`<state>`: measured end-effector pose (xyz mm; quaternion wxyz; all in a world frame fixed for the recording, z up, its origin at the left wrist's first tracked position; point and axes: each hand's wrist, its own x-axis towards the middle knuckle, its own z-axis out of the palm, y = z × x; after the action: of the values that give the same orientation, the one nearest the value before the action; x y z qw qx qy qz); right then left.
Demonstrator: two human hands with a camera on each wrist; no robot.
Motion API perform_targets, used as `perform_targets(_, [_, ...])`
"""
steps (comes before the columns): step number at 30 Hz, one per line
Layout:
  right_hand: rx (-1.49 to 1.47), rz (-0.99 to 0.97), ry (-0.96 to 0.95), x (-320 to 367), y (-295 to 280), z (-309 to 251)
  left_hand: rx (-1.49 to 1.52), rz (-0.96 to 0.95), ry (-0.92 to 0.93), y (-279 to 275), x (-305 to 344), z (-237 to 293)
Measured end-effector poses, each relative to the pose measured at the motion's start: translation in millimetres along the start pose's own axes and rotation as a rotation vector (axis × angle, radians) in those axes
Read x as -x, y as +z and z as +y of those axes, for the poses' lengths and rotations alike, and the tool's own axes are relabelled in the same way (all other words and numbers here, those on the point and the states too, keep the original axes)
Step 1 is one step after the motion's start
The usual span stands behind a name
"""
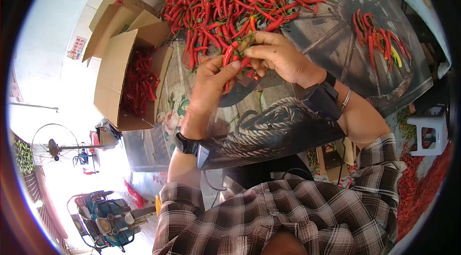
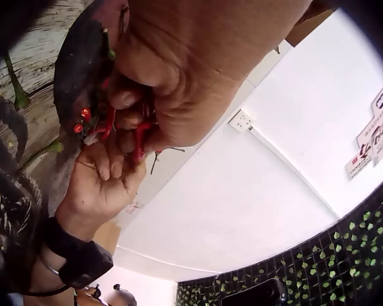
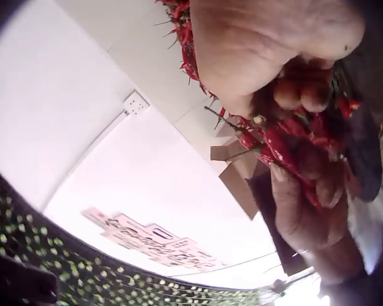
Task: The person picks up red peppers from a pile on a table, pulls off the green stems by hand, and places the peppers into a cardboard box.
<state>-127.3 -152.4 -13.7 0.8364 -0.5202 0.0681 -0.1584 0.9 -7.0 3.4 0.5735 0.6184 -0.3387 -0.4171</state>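
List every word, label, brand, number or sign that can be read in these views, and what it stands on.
No text is readable.
Red-and-white wall notice, head view: characters too small to read.
Pink wall signs, both wrist views: dark lettering, too blurred and angled to read.

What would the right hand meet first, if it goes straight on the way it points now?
Most likely the red chillies held in the left hand, just ahead of the right hand; whether they touch, the depth leaves unclear.
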Motion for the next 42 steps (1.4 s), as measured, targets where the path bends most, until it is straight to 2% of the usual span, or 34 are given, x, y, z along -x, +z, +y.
perform_targets(1, [0.000, 0.000, 0.000, 0, 1, 0, 0.000, 0.000, 0.000, 0, 0, 0])
perform_targets(3, [0.213, -0.036, -0.041, 1, 2, 0, -0.108, 0.009, -0.004, 1, 0, 2])
perform_targets(7, [0.331, 0.009, -0.043, 3, 6, 0, -0.228, -0.008, -0.009, 5, 1, 0])
perform_targets(9, [0.379, 0.041, -0.232, -3, 4, 8, -0.260, -0.042, 0.037, 7, 2, 1])
perform_targets(10, [0.379, 0.038, -0.231, -1, 5, 6, -0.259, -0.040, 0.036, 6, 2, 0])
perform_targets(12, [0.287, 0.043, -0.094, 4, 6, -1, -0.182, -0.061, 0.053, 5, 2, 1])
perform_targets(15, [0.126, 0.041, -0.003, 5, 6, -3, -0.090, -0.079, 0.054, 4, 2, 0])
perform_targets(19, [-0.018, 0.059, 0.027, 3, 4, -2, -0.066, -0.086, 0.058, 5, 2, 1])
perform_targets(21, [0.225, 0.062, -0.053, 5, 5, -5, -0.131, -0.067, 0.063, 5, 3, 2])
perform_targets(24, [0.371, 0.011, -0.126, 5, 8, -7, -0.235, 0.025, 0.032, 6, 3, 4])
perform_targets(28, [0.351, 0.024, -0.110, 3, 6, -2, -0.293, 0.009, 0.033, 6, 2, -1])
perform_targets(31, [0.468, 0.084, -0.209, 1, 4, 6, -0.301, 0.000, 0.024, 9, 1, -3])
perform_targets(33, [0.347, 0.112, -0.119, 0, 4, 11, -0.262, -0.001, 0.005, 11, 2, -2])
perform_targets(37, [0.410, 0.118, -0.200, -2, 1, 9, -0.246, 0.009, 0.021, 12, 1, -6])
perform_targets(39, [0.161, 0.089, 0.003, 2, 2, 1, -0.114, -0.035, 0.052, 10, 1, -7])
perform_targets(40, [0.160, 0.090, 0.002, 2, 0, 2, -0.114, -0.036, 0.052, 9, 1, -6])
perform_targets(42, [-0.141, -0.021, 0.068, 1, -5, 3, -0.067, -0.105, 0.033, 7, 2, -3])
